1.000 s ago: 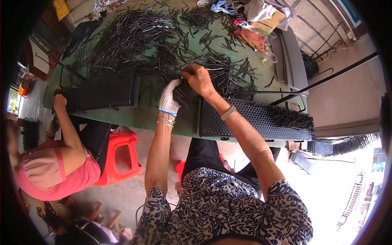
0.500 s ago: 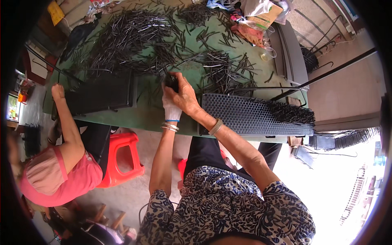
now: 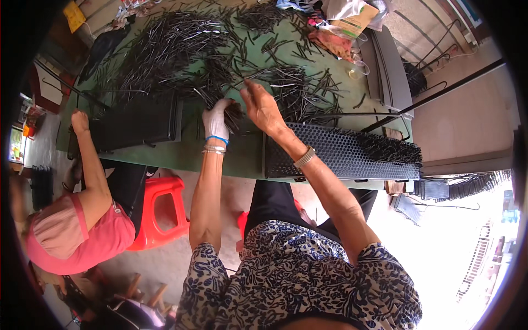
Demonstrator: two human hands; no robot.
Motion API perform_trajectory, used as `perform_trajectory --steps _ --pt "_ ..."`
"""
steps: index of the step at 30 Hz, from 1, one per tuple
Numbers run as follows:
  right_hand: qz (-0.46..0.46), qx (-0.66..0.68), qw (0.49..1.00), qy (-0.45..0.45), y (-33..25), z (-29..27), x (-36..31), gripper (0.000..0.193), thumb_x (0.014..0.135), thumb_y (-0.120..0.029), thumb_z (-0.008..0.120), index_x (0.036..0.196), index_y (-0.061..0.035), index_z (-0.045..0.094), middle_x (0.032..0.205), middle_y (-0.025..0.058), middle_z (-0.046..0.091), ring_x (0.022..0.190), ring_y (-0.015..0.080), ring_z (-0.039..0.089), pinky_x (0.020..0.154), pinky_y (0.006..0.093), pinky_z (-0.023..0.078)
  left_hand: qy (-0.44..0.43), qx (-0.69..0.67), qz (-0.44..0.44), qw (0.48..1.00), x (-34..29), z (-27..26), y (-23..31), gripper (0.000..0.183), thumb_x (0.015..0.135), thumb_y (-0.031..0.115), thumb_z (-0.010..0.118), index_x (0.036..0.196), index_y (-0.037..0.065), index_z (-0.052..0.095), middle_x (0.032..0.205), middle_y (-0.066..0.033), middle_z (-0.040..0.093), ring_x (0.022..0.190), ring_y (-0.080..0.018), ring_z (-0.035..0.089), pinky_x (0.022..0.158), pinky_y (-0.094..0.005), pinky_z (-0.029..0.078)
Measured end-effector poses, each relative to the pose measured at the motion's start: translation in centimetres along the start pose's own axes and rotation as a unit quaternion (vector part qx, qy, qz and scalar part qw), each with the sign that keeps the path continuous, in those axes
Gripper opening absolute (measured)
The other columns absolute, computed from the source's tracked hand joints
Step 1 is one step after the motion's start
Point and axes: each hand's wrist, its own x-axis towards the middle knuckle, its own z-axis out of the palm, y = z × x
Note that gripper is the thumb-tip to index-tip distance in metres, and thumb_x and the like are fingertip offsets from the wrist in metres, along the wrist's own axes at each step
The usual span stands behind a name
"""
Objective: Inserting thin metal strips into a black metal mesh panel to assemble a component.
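My left hand [image 3: 215,116], in a white knit glove, is closed around a bundle of thin black strips [image 3: 233,116] above the near part of the table. To its right, my bare right hand [image 3: 264,108] is raised apart from the bundle. Its fingers are loosely stretched and a little blurred, and I see nothing held in them. Right of it, along the table's near edge, lies a black perforated panel [image 3: 324,151]. Black strips [image 3: 390,149] stand packed in the holes at the panel's right end.
Heaps of loose black strips [image 3: 165,52] cover the green table [image 3: 192,147]. A dark panel [image 3: 140,122] lies left, beside a co-worker in pink [image 3: 88,231]. A black metal bar [image 3: 440,94] slants across the right. A red stool [image 3: 159,220] stands below; bags [image 3: 335,44] sit at the back.
My hands were together over the strips; now they are apart. The left has shifted slightly left with the bundle, and the right has moved right and up.
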Motion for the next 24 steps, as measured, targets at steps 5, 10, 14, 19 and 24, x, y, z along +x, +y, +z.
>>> perform_trajectory --steps 5,10,14,19,24 --pt "-0.128 -0.141 0.982 -0.005 0.2 2.6 -3.4 0.047 0.091 -0.013 0.057 0.135 0.0007 0.045 0.137 0.0227 0.047 0.119 0.0409 0.052 0.097 0.0416 0.047 -0.04 -0.127 -0.11 0.985 1.4 0.0 -0.1 0.021 0.082 0.021 0.071 0.091 0.002 0.066 0.088 -0.0074 0.067 0.081 -0.0182 0.064 0.073 -0.0318 0.052" --pt "-0.137 -0.255 0.956 0.052 1.3 3.4 -3.3 0.048 0.089 -0.009 0.056 0.135 -0.001 0.046 0.138 0.0175 0.048 0.126 0.0329 0.048 0.106 0.042 0.039 -0.152 -0.271 -0.168 0.936 0.2 0.8 0.1 0.022 0.088 0.025 0.068 0.097 0.005 0.067 0.095 -0.0056 0.068 0.09 -0.0175 0.063 0.085 -0.0311 0.049" --pt "-0.142 -0.272 0.951 0.033 1.1 3.4 -3.5 0.049 0.087 -0.008 0.054 0.134 0.0024 0.047 0.137 0.018 0.05 0.128 0.0321 0.047 0.107 0.0443 0.037 -0.118 -0.178 -0.093 0.972 -0.2 0.5 -0.7 0.015 0.085 0.014 0.07 0.095 0.002 0.068 0.095 -0.0059 0.068 0.09 -0.0168 0.064 0.083 -0.0307 0.051" --pt "-0.047 -0.166 0.984 -0.052 -1.6 1.6 -4.9 0.038 0.09 -0.012 0.056 0.127 -0.0016 0.054 0.122 0.0174 0.06 0.113 0.0309 0.057 0.095 0.0384 0.043 0.008 -0.039 -0.015 0.999 -1.1 -0.7 -0.9 0.014 0.078 0.004 0.072 0.09 0.0 0.069 0.087 -0.0073 0.069 0.076 -0.0167 0.064 0.07 -0.0277 0.051" --pt "0.084 0.263 0.961 0.011 -1.6 0.9 -1.7 0.052 0.099 -0.039 0.052 0.129 0.0026 0.05 0.118 0.018 0.063 0.114 0.0224 0.057 0.093 0.0321 0.043 -0.042 0.113 0.149 0.981 -1.8 -0.7 -2.7 0.028 0.078 0.001 0.072 0.104 0.0 0.062 0.099 -0.0076 0.067 0.086 -0.0154 0.062 0.079 -0.0271 0.05"
